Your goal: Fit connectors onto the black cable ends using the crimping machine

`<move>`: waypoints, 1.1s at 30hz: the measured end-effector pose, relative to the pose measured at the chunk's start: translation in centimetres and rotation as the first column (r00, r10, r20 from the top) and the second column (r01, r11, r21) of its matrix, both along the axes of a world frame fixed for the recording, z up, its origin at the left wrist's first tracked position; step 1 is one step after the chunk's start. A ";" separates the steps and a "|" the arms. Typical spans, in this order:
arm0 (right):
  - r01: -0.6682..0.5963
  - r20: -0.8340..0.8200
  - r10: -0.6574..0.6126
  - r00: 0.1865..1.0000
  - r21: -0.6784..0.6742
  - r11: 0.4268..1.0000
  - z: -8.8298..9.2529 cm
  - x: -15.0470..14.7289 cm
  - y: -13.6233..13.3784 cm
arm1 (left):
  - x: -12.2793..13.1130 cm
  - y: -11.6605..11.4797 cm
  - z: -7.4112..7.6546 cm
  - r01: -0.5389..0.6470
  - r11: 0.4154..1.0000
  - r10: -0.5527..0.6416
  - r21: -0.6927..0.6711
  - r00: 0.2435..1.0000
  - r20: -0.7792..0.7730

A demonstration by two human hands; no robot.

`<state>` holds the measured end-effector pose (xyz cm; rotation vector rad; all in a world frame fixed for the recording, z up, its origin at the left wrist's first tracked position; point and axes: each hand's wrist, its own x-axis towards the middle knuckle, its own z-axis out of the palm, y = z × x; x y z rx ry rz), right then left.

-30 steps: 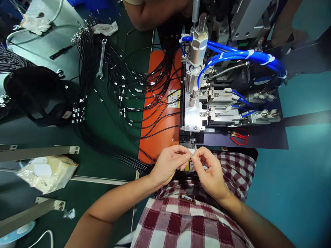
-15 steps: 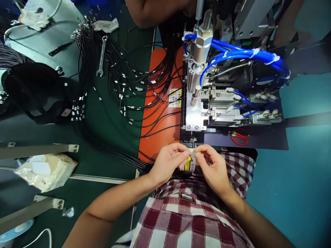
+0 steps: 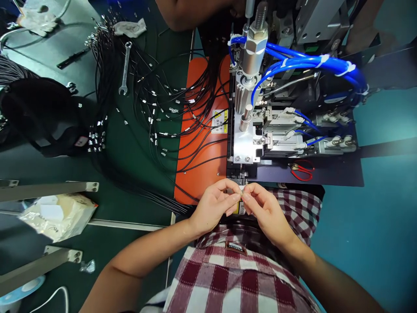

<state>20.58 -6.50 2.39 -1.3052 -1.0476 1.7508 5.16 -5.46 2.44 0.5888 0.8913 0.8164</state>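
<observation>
"What surrounds us?"

"A green worktop [image 3: 140,167] strewn with black cables [image 3: 156,108], an orange plate [image 3: 203,176] beside our machine [image 3: 243,148], blue floor [image 3: 374,234] beyond."

"And our hands?"

"Our left hand [image 3: 213,206] and right hand [image 3: 270,213] pinch a tiny piece between their fingers [image 3: 250,202], just beside the machine; we can't make out its shape. Another person's arm [image 3: 197,15] is cut off."

Your apron [image 3: 236,284] was matt cloth; before you, the wrench [image 3: 125,67] was shiny metal, the hoses [image 3: 335,67] glossy plastic, the panel [image 3: 205,182] smooth.

Cables [image 3: 213,78] lie between the wrench [image 3: 125,71] and the machine [image 3: 243,145].
</observation>
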 end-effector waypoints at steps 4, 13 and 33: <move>-0.020 0.026 0.020 0.999 0.006 1.000 0.4 -0.1 -0.2 | -0.1 0.3 0.0 0.052 0.998 -0.051 0.029 0.999 -0.017; -0.189 0.513 -0.154 0.844 0.553 0.811 0.2 0.0 -0.8 | 0.1 0.0 0.8 -0.042 0.998 0.046 0.044 0.995 -0.090; 0.005 0.124 -0.007 0.992 0.020 1.000 -3.3 2.5 4.2 | -1.6 4.0 -1.9 0.623 0.467 0.218 0.627 0.607 -0.765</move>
